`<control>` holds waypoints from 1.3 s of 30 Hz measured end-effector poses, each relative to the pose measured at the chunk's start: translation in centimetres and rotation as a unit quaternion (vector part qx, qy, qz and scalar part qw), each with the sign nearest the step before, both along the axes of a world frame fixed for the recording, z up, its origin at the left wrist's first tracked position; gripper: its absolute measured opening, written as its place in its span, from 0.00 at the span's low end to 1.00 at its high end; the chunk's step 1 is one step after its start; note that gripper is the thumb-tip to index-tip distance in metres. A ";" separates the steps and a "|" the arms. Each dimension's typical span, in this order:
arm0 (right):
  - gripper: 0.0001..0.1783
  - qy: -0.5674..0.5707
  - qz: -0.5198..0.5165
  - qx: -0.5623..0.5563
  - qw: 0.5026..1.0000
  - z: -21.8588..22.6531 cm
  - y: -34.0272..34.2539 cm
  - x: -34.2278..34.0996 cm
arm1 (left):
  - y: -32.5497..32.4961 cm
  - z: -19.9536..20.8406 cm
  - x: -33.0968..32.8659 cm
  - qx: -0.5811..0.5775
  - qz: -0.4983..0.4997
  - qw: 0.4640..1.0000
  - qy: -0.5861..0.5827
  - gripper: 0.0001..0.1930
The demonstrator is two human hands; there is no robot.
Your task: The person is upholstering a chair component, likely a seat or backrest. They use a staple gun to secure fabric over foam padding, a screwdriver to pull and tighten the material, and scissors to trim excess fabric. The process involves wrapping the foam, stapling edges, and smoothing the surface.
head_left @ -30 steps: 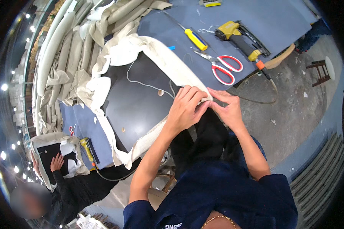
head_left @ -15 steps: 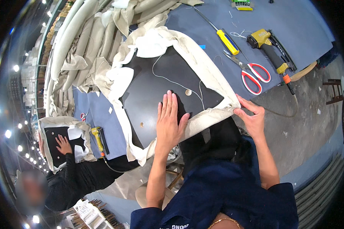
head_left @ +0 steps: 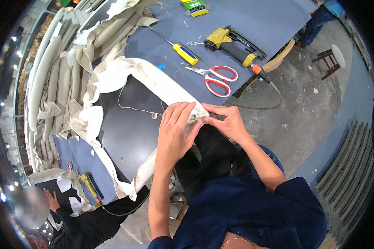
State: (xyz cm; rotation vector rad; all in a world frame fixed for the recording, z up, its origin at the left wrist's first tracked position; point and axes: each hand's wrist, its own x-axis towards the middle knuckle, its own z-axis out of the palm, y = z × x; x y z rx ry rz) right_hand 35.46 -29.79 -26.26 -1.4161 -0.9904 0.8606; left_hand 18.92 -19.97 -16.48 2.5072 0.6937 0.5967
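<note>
A black seat board (head_left: 124, 130) with round holes lies underside up near me, its beige fabric cover (head_left: 158, 83) folded over the edges. White padding (head_left: 110, 81) bulges out along the far and left sides, and a loose white thread crosses the board. At the near right corner, my left hand (head_left: 172, 135) is closed over the folded fabric, thumb along the near edge. My right hand (head_left: 228, 120) pinches the same corner from outside between thumb and fingers. Exactly how the fabric is tucked beneath the fingertips is hidden.
Beyond the seat on the blue-grey table lie a yellow screwdriver (head_left: 185, 54), red-handled scissors (head_left: 216, 79), a staple gun (head_left: 234, 45) with an air hose, and a green box (head_left: 195, 7). Covered pieces (head_left: 50, 91) are heaped left. A co-worker handles another seat (head_left: 72, 195) lower left.
My left hand has moved off the board's middle onto the corner beside my right hand and closed on the fabric. The view has shifted, moving the table things leftward in the picture.
</note>
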 end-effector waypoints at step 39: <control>0.25 0.182 0.003 0.046 0.982 -3.1 0.8 -0.7 | 1.1 -4.4 2.3 -0.148 0.032 0.988 -0.041 0.03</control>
